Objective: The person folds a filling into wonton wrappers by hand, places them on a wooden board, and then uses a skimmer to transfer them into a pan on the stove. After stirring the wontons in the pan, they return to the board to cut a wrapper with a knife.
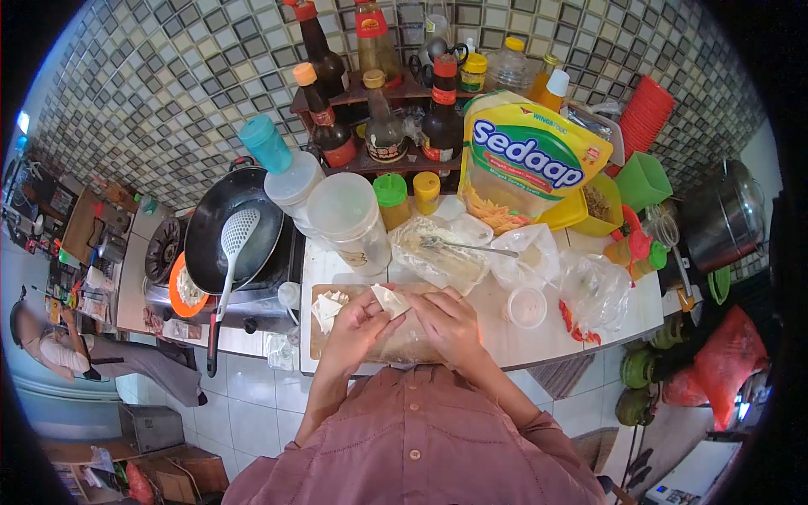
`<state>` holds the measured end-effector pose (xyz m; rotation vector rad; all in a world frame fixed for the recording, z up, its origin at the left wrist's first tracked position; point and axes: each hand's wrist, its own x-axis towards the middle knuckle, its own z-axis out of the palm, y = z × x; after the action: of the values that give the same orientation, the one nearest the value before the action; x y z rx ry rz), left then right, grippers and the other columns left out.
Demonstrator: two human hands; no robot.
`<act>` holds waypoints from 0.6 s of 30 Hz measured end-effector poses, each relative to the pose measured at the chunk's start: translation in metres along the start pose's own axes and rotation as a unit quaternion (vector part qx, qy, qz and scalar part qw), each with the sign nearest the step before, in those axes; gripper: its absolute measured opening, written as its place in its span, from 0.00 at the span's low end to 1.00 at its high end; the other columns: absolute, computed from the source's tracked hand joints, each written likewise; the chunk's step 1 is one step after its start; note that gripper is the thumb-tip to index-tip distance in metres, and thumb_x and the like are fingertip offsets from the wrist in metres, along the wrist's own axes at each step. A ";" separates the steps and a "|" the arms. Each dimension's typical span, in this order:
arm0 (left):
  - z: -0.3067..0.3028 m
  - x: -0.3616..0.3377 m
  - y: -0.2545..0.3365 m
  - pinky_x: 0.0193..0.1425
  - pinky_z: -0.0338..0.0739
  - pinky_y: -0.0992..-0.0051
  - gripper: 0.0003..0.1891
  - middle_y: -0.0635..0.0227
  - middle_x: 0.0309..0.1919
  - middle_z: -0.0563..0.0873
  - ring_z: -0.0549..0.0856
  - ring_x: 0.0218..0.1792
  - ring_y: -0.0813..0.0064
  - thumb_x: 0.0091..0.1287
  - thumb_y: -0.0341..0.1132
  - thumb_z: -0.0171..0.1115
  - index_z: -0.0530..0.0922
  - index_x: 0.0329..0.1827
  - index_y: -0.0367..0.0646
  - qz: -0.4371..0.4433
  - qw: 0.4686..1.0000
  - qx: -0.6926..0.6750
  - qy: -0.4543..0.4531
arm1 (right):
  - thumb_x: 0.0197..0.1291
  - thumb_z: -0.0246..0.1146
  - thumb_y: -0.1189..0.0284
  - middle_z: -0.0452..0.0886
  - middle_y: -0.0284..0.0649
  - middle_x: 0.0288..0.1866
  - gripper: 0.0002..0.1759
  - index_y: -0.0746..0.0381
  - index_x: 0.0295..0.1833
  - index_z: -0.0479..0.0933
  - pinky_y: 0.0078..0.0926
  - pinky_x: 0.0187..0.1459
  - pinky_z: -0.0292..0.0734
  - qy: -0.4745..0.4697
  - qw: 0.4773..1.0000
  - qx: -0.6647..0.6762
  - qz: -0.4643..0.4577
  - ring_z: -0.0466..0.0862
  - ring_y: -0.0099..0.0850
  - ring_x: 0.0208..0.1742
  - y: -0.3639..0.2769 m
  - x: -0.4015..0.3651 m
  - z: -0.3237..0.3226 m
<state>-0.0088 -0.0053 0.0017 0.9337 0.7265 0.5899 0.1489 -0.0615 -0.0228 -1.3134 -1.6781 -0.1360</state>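
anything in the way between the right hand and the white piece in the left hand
Nothing visible: the right hand is close beside the white piece in the left hand, though contact is unclear. The other white pieces lie on the board, off to the left.

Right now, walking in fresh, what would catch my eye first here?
Probably the big yellow-and-green Sedaap pouch, upright toward the back of the counter, right of center. Next, the black wok at the left, with a white slotted spatula resting in it. Then, front and center, a left hand holding a thin white wrapper, the right hand close beside it.
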 end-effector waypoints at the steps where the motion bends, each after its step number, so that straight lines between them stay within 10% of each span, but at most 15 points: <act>1: 0.000 0.000 0.000 0.62 0.71 0.69 0.21 0.58 0.53 0.75 0.76 0.54 0.70 0.64 0.19 0.44 0.61 0.61 0.30 0.004 1.000 0.002 0.002 | 0.36 0.65 0.83 0.78 0.36 0.32 0.19 0.64 0.41 0.80 0.24 0.30 0.72 0.005 1.000 -0.001 -0.002 0.75 0.31 0.30 0.000 0.001 0.000; 18: 0.004 -0.013 0.012 0.58 0.73 0.74 0.17 0.66 0.44 0.79 0.78 0.48 0.79 0.68 0.29 0.49 0.65 0.58 0.33 0.040 0.999 -0.009 -0.029 | 0.43 0.61 0.76 0.75 0.33 0.36 0.19 0.62 0.47 0.77 0.27 0.41 0.70 -0.074 0.997 -0.019 -0.030 0.75 0.31 0.38 -0.016 0.002 -0.015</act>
<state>-0.0152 -0.0108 0.0179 0.9629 0.6327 0.6364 0.1451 -0.0762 -0.0064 -1.3294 -1.8486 -0.1080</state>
